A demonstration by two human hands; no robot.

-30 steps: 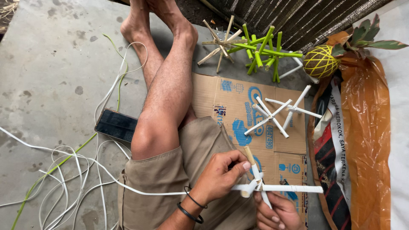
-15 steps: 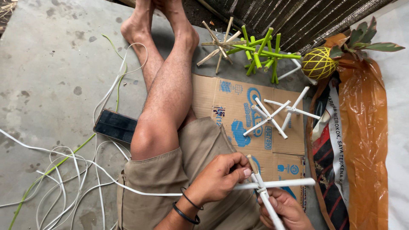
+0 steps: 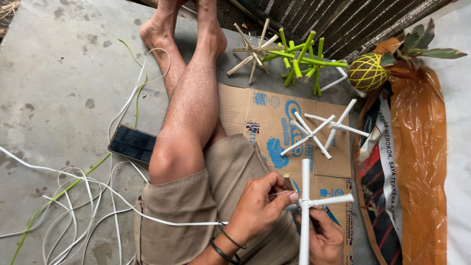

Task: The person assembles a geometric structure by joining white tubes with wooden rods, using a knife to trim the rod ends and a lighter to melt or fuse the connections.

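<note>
**White stick cross part-bound, finished stars lying beyond**

The white stick cross [image 3: 314,201] sat between the two hands, low in the view over the person's lap. The left hand [image 3: 260,203] was closed in a pinch at the joint where the sticks met, fingertips drawn together on a thin strand there. The right hand [image 3: 324,238] lay under the cross with fingers curled around the long upright stick, holding it steady. A white strip [image 3: 162,221] ran from the left hand's wrist side out to loose coils on the concrete floor [image 3: 59,88], so the binding looked unfinished.

Only a few sticks showed in this piece, where the completed ones had more arms. Just beyond the hands, on the flattened cardboard [image 3: 255,113], lay a finished white star [image 3: 321,130]. Farther out were a green star [image 3: 304,61] and a tan star [image 3: 252,49], and to their right a yellow woven ball [image 3: 368,72]. A dark phone [image 3: 132,144] lay left of the knee.
</note>
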